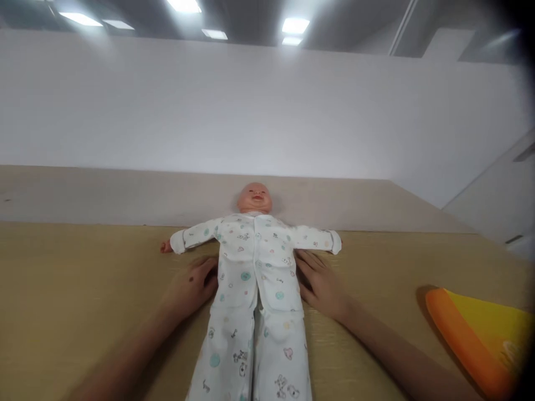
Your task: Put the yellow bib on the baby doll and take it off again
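A bald baby doll [254,197] lies on its back on the table, head at the far side, arms stretched out sideways. It wears a white jacket [238,262] printed with small animals and green dots, and matching trousers [278,356]. My left hand [196,284] rests against the left side of the jacket, thumb and fingers apart, the fingertips partly hidden at the cloth's edge. On the opposite side, my right hand [321,284] lies below the doll's sleeve [315,239], its fingers spread and touching the jacket. The doll's feet are outside the view.
At the lower right, an orange and yellow object [472,334] lies on the wooden table [83,278]; its kind is unclear. Behind the doll's shoulders runs a paler strip [104,195] of surface. A white wall [209,111] rises beyond it.
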{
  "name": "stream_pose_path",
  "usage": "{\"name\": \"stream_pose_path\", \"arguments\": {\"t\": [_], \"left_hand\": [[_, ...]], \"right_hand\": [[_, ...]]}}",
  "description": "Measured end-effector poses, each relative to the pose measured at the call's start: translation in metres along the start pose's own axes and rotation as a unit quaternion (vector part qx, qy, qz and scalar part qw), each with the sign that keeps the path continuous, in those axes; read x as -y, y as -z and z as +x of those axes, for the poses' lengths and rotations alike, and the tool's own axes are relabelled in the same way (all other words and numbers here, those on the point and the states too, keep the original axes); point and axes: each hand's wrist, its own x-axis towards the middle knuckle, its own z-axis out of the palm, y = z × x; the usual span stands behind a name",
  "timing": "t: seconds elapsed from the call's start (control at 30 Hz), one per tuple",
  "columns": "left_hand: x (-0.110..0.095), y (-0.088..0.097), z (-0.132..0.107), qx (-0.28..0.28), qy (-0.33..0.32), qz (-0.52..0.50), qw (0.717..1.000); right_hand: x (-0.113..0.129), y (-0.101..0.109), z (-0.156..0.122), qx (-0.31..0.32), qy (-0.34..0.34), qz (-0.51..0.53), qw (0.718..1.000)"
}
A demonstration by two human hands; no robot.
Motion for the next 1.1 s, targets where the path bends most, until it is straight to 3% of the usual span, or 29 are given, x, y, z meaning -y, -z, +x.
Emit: {"name": "stream_pose_path", "arguments": {"t": [0.1,0.2,0.43,0.6,0.7,0.83,0.97,1.1], "left_hand": [[-0.014,0.002,-0.007,0.059,0.012,0.095,0.994],[-0.024,0.0,-0.013,0.071,0.047,0.155,0.984],[-0.038,-0.008,-0.021,0.064,0.075,0.145,0.984],[-0.041,-0.009,-0.022,0.045,0.06,0.126,0.989],[-0.034,-0.008,-0.019,0.023,0.066,0.132,0.989],[-0.005,-0.006,-0.011,-0.042,0.064,0.131,0.988],[0.026,-0.003,-0.003,-0.086,0.091,0.044,0.991],[0.039,-0.004,0.004,-0.12,0.097,-0.011,0.988]], "right_hand": [[0.002,0.0,0.0,-0.004,0.02,0.015,1.0],[0.002,0.002,0.001,-0.01,0.024,0.025,0.999],[0.0,0.001,0.001,-0.028,0.026,0.039,0.999],[-0.002,-0.001,0.003,-0.04,0.033,0.043,0.998],[-0.002,-0.001,0.003,-0.04,0.032,0.036,0.998],[-0.004,-0.001,0.001,-0.046,0.017,0.036,0.998],[-0.009,-0.001,0.001,-0.053,-0.007,0.041,0.998],[-0.012,-0.004,0.001,-0.061,-0.007,0.039,0.997]]}}
